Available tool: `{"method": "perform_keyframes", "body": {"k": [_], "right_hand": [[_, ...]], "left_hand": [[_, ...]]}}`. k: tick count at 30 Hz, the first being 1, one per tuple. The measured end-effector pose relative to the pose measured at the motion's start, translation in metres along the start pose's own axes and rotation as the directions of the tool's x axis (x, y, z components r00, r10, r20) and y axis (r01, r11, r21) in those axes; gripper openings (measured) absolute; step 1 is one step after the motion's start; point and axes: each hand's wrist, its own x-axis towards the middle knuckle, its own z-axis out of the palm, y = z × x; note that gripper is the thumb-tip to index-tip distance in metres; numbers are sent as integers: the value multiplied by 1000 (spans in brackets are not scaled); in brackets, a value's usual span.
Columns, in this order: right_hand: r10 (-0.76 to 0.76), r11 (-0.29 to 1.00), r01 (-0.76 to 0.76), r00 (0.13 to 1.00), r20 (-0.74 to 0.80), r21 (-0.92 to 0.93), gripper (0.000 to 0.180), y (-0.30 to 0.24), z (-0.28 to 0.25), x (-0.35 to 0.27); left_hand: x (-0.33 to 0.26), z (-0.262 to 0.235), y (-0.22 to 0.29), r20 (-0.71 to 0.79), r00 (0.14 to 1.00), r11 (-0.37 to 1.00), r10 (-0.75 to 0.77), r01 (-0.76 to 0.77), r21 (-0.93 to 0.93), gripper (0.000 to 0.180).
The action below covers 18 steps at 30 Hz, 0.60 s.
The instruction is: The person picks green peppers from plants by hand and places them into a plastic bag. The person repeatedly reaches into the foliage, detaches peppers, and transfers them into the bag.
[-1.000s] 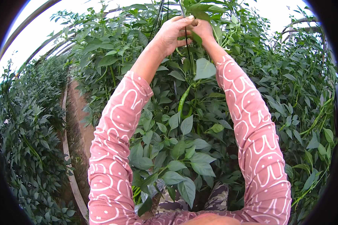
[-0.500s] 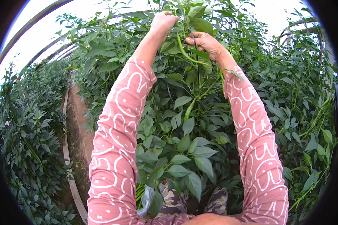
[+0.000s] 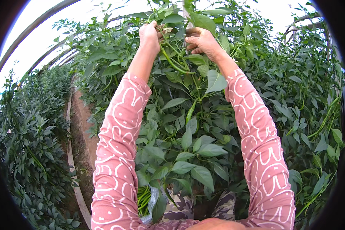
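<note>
Up in a leafy pepper plant (image 3: 188,153), both my hands are raised at the top of the view. My left hand (image 3: 149,37) is closed round a green pepper stem beside a small white flower (image 3: 167,29). A long, curved green pepper (image 3: 171,64) hangs just below that hand. My right hand (image 3: 204,43) has its fingers curled together next to a pale upright cord (image 3: 186,15); what they pinch is hidden. Another green pepper (image 3: 191,112) hangs lower on the plant, apart from both hands.
Near my legs, a clear plastic bag (image 3: 151,203) stands by a bunch of picked green peppers (image 3: 143,199). A dirt path (image 3: 85,130) with a pale hose-like strip (image 3: 71,161) runs along the left. Dense plants rise on both sides under curved hoops (image 3: 34,27).
My left hand has moved left and slightly down, and the curved pepper has shifted left with the stem. My right hand has moved slightly left and up. Leaves between the hands have swung aside.
</note>
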Motion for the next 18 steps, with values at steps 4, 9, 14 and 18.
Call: {"method": "perform_keyframes", "body": {"k": [4, 9, 14, 18], "right_hand": [[-46, 998, 51, 995, -93, 49, 55, 0, 0, -3], [-43, 988, 68, 984, -172, 140, 41, -2, -10, -8], [-32, 955, 28, 999, 6, 295, 33, -5, -16, -18], [-71, 989, 65, 996, 46, 135, 40, -6, -6, -17]], "left_hand": [[-17, 4, 12, 373, 916, 983, 150, -98, -153, 11], [-24, 32, 24, 783, 562, 962, 267, -202, -183, 15], [6, 59, 6, 573, 721, 648, 390, -657, 386, 33], [23, 58, -4, 549, 722, 407, 420, -691, 597, 40]]}}
